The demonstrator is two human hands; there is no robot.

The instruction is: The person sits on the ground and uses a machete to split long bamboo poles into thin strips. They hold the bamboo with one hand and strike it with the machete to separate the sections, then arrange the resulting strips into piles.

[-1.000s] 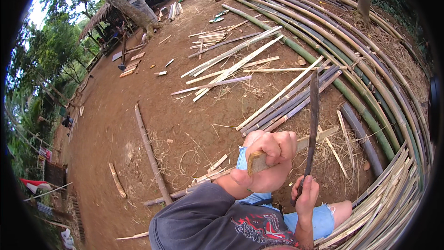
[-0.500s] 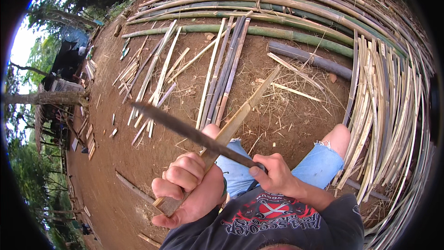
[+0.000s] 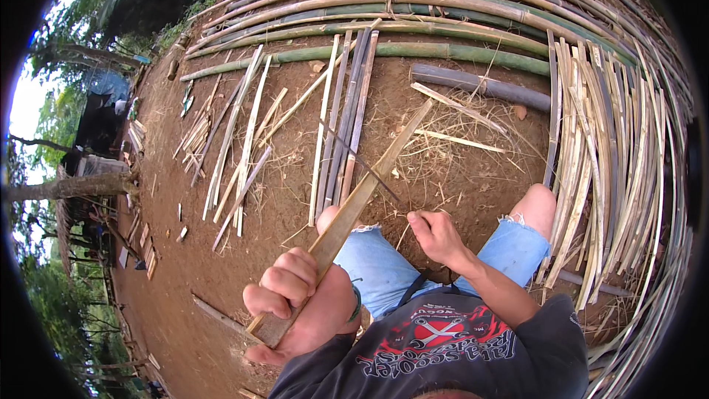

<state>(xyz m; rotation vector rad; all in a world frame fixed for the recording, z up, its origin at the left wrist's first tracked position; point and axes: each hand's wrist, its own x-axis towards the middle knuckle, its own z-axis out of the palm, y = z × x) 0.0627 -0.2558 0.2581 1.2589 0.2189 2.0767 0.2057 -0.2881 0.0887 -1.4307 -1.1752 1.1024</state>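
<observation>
Dirt ground point(image 3: 166, 288) outdoors, bamboo poles point(image 3: 458, 52) alongside; left hand point(image 3: 325, 309) tight round slat point(image 3: 348, 210), right hand point(image 3: 442, 238) round knife point(image 3: 358, 158).

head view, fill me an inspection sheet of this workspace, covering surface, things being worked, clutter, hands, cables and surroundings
Surface: brown earth ground, strewn with straw-like shavings
Things being worked: a flat, tapered strip; a thin dark blade crosses it in the picture, contact cannot be told
Clutter: heap of split strips at right; loose pale strips at left; a thick dark pole
Hands: left hand closed on the tapered strip's near end; right hand closed, seemingly on the blade's handle, which is not clear
Cables: nothing seen
Surroundings: long bamboo poles across the far side; tree trunk and greenery at left
</observation>
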